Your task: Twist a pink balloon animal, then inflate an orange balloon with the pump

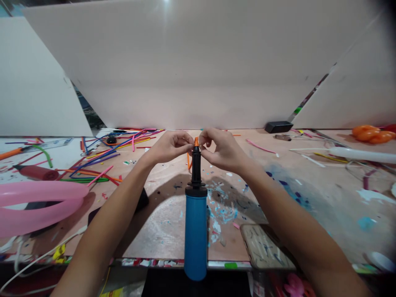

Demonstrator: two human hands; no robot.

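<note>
A blue hand pump (pixel 196 235) with a black nozzle end points away from me in the middle of the view, reaching over the table's front edge. On the nozzle's tip sits the mouth of an orange balloon (pixel 196 141); a thin orange length shows behind the nozzle. My left hand (pixel 175 145) pinches at the tip from the left, its fingers closed on the balloon's mouth. From the right, my right hand (pixel 220 149) pinches the same spot with thumb and forefinger. The fingertips hide part of the balloon.
Uninflated long balloons (pixel 102 163) lie scattered at left, near an inflated pink balloon (pixel 46 202). A phone (pixel 262 246) lies under my right forearm. Further right are a black box (pixel 278 126), a white balloon (pixel 361 155) and orange balloons (pixel 373 134). White panels (pixel 198 66) stand behind.
</note>
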